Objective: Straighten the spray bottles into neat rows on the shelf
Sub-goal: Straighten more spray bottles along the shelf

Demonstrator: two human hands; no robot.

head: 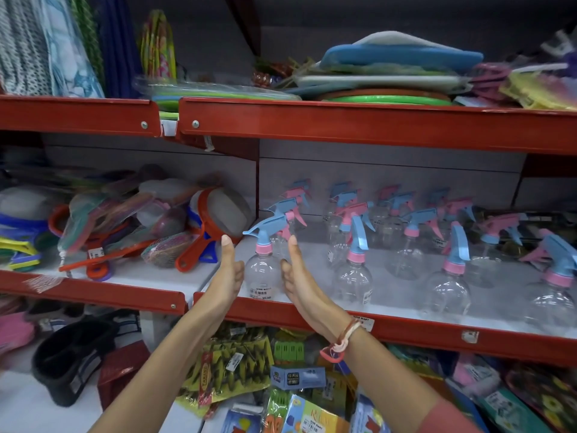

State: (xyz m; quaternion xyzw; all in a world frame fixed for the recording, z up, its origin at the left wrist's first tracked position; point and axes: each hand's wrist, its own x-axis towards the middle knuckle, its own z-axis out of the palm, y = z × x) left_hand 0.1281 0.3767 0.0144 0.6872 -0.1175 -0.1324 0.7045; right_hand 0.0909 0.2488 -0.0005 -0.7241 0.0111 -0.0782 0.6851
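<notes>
Both hands are spread flat with thumbs up, flanking a clear spray bottle (265, 270) at the front left corner of the shelf (406, 328). The left hand (229, 273) and the right hand (295, 276) grasp nothing. More spray bottles (449, 276) stand unevenly toward the shelf's right edge.

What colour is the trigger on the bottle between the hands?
Blue trigger over a pink collar, on the clear bottle; head view.

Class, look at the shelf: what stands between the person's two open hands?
In the head view, one clear spray bottle with a pink collar and blue trigger stands between the left hand and right hand.
</notes>
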